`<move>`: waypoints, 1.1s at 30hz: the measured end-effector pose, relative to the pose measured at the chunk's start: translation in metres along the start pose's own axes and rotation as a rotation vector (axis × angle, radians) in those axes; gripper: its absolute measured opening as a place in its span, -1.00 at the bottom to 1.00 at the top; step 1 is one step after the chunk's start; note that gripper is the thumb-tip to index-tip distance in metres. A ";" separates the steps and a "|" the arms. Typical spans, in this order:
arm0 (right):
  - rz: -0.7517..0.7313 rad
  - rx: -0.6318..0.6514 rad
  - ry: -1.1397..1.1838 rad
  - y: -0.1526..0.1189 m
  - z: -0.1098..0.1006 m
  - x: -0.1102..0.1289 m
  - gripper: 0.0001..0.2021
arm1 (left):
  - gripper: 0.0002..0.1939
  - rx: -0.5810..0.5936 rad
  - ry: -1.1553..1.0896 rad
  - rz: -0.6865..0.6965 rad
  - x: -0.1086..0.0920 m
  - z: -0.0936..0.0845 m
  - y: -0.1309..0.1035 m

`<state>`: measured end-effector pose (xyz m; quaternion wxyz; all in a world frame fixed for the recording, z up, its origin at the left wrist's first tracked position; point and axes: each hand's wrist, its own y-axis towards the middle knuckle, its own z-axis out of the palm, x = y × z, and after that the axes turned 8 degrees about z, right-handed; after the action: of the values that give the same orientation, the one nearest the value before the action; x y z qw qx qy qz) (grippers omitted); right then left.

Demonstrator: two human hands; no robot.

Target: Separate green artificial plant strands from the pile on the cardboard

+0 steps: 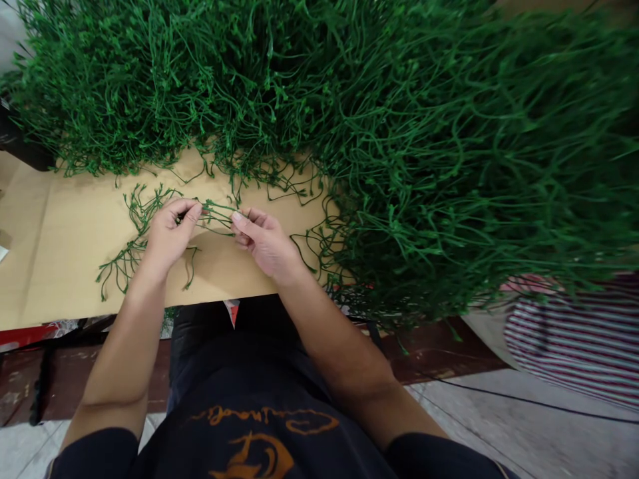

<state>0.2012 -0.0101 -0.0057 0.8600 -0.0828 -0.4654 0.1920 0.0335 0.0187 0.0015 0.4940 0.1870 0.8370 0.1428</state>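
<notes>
My left hand and my right hand are close together over a brown cardboard sheet. Between their fingertips they pinch a small bunch of thin green plastic stems. More loose stems trail left and down from my left hand onto the cardboard. A huge pile of the same green stems fills the top and right of the view, right behind and beside my hands.
The cardboard's near edge runs just above my lap. A red-and-white striped cloth or bag lies at the right. A dark object sits at the far left. A black cable crosses the tiled floor.
</notes>
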 end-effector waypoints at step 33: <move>-0.752 -0.640 -1.099 -0.036 -0.038 0.031 -0.56 | -0.82 -0.123 0.114 -0.101 0.008 -0.003 -0.008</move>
<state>0.2573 -0.0289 0.0089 0.4443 -0.0566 -0.8593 -0.2470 0.0259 0.0151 -0.0068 0.4628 0.1055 0.8617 0.1791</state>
